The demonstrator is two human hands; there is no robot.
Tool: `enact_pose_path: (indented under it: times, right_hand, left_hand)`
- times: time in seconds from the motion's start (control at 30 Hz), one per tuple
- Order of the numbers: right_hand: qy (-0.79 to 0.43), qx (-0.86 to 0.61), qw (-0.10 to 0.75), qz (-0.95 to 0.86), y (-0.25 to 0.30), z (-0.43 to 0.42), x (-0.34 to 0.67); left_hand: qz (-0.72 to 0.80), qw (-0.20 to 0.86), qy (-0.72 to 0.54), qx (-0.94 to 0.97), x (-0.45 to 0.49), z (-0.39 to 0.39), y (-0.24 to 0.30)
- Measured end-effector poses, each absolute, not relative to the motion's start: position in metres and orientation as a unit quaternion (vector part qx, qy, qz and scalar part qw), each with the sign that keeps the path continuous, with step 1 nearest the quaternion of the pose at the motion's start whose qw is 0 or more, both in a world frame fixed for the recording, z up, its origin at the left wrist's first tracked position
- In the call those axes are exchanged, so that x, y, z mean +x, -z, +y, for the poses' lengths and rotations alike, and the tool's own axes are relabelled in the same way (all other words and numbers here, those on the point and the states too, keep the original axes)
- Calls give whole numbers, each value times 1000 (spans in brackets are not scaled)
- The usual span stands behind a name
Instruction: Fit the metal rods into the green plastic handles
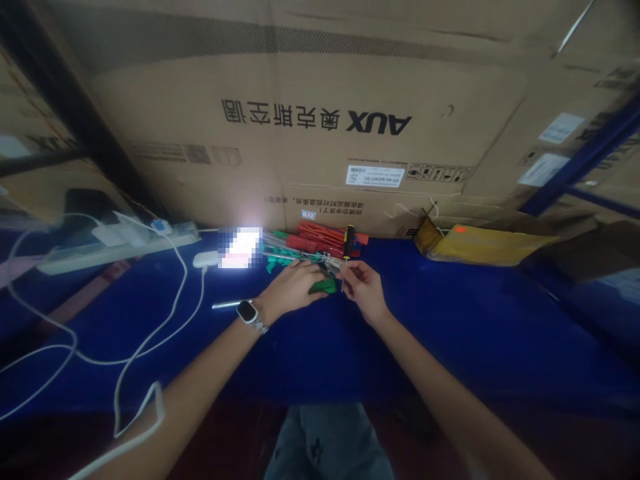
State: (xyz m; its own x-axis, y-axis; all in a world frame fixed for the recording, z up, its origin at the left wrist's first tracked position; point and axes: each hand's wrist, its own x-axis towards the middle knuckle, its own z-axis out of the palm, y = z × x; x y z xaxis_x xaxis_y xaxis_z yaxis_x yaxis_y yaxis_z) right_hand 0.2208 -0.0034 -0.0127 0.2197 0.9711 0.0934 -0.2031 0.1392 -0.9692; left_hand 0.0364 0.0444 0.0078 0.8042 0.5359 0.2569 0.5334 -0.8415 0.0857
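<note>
Blue table (425,333), AUX carton (300,80) at 12 o'clock. Right hand (363,283) pinches black-and-yellow screwdriver (349,241) by its shaft, handle up at the hand's 11 o'clock. Left hand (296,287) beside green handle (326,287); can't tell its grip. I'd hold the shaft steady, left hand clear of its tip.

Surface: blue worktop (425,333). Rear centre: heap of red tools (320,238) with green pieces (327,287) at its near side. Silver rod (226,305) lies apart, left of and nearer than the heap. Left: white power strip (120,252), looping white cable (186,270). Right rear: yellow box-like item (495,245), contents unclear.
</note>
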Motion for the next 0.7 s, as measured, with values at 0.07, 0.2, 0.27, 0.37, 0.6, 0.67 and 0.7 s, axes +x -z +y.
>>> enact_pose_path:
  times: [0.07,0.2,0.27,0.37,0.6,0.67,0.7]
  right_hand:
    - [-465,-445,621,-446,8,4,221]
    - [-436,-435,606,-504,-6,23,219]
    - [-429,-432,594,-526,-10,32,217]
    - [-415,-431,591,-542,-7,37,215]
    - [-376,-448,557,-590,10,25,216]
    - [-358,-447,565,-593,10,23,215]
    - [-348,-446,571,-595,10,22,215]
  left_hand:
    - [298,10,-136,945,36,48,-12]
    - [321,16,-174,931,37,47,-9]
    - [312,17,-182,932,37,46,-3]
    - [299,30,-191,934,36,47,6]
    - [316,83,-224,918,37,48,14]
    - [321,91,-224,916,38,47,14]
    - [324,94,-225,914,39,46,14]
